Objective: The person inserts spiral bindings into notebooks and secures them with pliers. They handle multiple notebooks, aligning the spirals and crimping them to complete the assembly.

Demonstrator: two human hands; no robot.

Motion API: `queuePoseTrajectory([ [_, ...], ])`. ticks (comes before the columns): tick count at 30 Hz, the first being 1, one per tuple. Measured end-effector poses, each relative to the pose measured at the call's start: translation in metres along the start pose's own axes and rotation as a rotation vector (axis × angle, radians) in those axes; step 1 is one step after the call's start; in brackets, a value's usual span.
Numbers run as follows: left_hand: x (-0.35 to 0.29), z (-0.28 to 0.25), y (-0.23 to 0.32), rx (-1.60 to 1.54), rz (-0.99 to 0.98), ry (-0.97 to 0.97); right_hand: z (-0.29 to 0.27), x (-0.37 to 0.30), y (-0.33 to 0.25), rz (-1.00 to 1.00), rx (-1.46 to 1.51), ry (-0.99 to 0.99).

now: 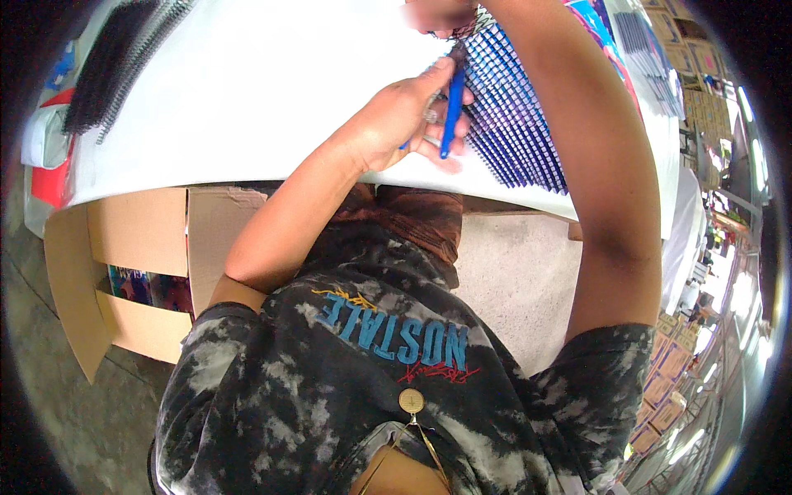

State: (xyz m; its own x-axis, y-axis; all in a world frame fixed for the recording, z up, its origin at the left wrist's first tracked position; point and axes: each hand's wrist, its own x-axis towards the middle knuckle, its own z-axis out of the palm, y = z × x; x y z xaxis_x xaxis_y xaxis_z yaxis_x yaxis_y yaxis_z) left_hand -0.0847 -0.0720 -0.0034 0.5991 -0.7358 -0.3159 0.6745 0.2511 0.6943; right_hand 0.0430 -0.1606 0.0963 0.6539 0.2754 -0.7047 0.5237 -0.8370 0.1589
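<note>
1. Your left hand (412, 111) is wrapped around a blue-handled tool (451, 120), near the top centre of the frame; its thumb lies along the tool and its fingers curl behind it.
2. The tool's dark head points up to the left edge of a blue-and-white gridded pile (513, 107), just right of that hand and beneath your right forearm.
3. Your right hand (441, 15) is at the top edge of the frame, by the pile's upper end and just above the tool's head. It is blurred and partly cut off, so you cannot tell whether its bent fingers pinch anything.
4. At left, below the bench, an open cardboard box (136, 231) holds colourful printed items (148, 287).
5. The white bench (247, 115) carries black coils (124, 66) at upper left and red-and-clear packaging (51, 153) near its left end.
6. Grey floor (99, 421) shows at lower left; stacked cartons (664, 379) stand along the right.
</note>
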Motion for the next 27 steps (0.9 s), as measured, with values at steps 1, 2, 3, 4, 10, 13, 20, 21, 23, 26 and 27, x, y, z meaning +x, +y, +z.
queuePoseTrajectory([
  [1,-0.002,-0.002,-0.001,0.021,-0.005,0.010,0.001,0.000,0.001,-0.006,0.001,0.007],
  [2,-0.004,-0.004,-0.002,0.042,-0.010,0.020,0.002,-0.001,0.002,-0.010,0.002,0.013],
  [3,-0.006,-0.004,-0.004,0.041,-0.029,0.030,0.002,-0.003,0.003,-0.015,0.005,0.021],
  [4,-0.009,-0.001,-0.003,0.066,-0.014,0.018,0.003,-0.004,0.004,-0.017,0.005,0.029],
  [10,-0.004,0.007,0.007,0.064,0.032,-0.019,0.001,-0.008,0.008,-0.064,-0.001,0.095],
  [13,-0.004,0.006,0.009,0.100,-0.005,-0.013,0.002,-0.014,0.009,-0.072,0.002,0.124],
  [20,0.002,0.005,0.003,0.117,0.047,-0.030,0.007,-0.022,0.012,-0.091,0.008,0.164],
  [21,0.001,0.003,0.001,0.124,0.045,-0.025,0.009,-0.023,0.012,-0.088,0.008,0.160],
  [23,-0.001,0.000,-0.002,0.139,0.047,-0.020,0.008,-0.024,0.013,-0.096,0.013,0.183],
  [26,-0.010,0.006,0.002,0.124,0.041,-0.028,0.011,-0.024,0.016,-0.108,0.022,0.207],
  [27,-0.012,0.011,0.007,0.090,0.030,-0.041,0.012,-0.025,0.016,-0.111,0.025,0.214],
])
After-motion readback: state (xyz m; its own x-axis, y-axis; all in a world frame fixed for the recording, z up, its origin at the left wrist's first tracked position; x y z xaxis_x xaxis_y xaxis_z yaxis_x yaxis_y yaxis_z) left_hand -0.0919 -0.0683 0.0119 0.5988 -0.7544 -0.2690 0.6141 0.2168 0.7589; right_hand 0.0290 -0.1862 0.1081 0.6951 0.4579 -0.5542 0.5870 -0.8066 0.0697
